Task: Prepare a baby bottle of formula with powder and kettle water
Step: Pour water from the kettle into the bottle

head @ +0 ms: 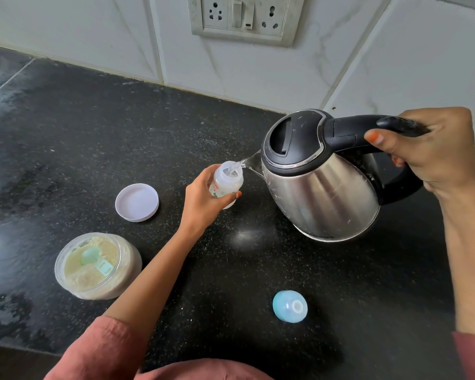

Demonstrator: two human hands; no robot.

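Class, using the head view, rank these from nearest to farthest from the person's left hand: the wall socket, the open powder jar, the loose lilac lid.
Measured from the left hand, which holds the bottle:
1. Lilac lid, just to the hand's left.
2. Powder jar, further left and nearer the person.
3. Wall socket, high at the back.

The desk (121, 133) is showing black with a fine pale speckle. The kettle (324, 193) is showing a silver steel body, black lid and handle. The bottle (226, 185) is reading translucent white with a small green and red print. The loose lid (137, 202) is reading pale lilac. The jar (74, 281) is showing cream powder and a mint-green scoop (92, 257). The cap (290, 306) is showing light blue. The sleeves (99, 349) are showing dusty pink.
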